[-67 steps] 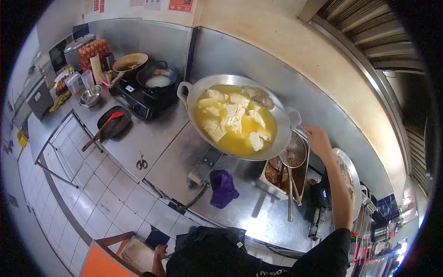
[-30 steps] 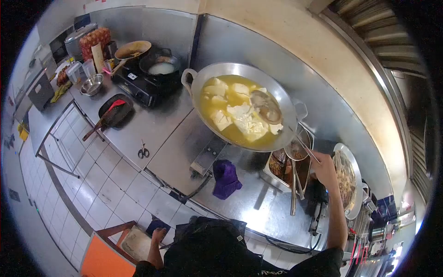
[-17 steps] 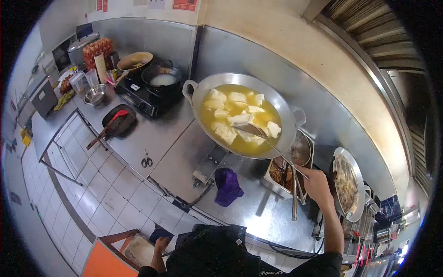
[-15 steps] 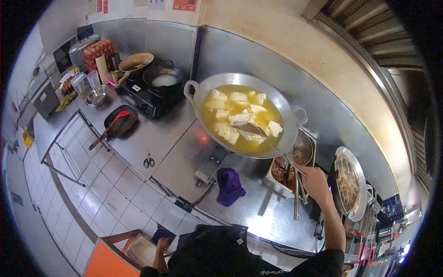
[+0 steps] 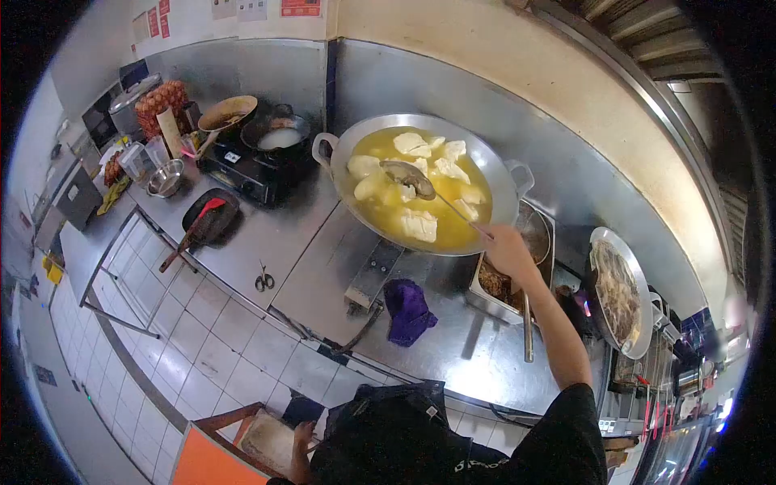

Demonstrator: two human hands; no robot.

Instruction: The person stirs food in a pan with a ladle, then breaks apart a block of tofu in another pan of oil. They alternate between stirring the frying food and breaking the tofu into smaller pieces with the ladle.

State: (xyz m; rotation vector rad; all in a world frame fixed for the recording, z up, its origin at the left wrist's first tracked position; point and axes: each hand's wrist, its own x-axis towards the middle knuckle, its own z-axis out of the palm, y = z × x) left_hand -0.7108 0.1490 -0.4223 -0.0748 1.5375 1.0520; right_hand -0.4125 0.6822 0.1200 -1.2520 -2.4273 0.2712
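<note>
My right hand [image 5: 505,252] is closed on the handle of a metal ladle [image 5: 411,179], whose bowl is among white chunks in a large wok [image 5: 508,212]. The wok holds yellow liquid [image 5: 384,218] with several white pieces, one of them [image 5: 419,225] near the front rim. Down at the lower left, my left hand [image 5: 304,437] hangs beside a wooden-edged container; its fingers are too small and dark to make out. A purple cloth [image 5: 409,312] lies on the steel counter in front of the wok.
Left of the wok are a black stove [image 5: 250,179], a square pan [image 5: 212,217] with a red utensil, scissors [image 5: 264,279] and a metal bowl [image 5: 166,179]. To the right are a steel tray [image 5: 495,297] and a second wok [image 5: 618,293]. An orange-sided box [image 5: 212,458] stands below.
The ladle and my right hand have moved left and away from me across the wok. The white chunks have shifted in the liquid. The whole view has also shifted slightly.
</note>
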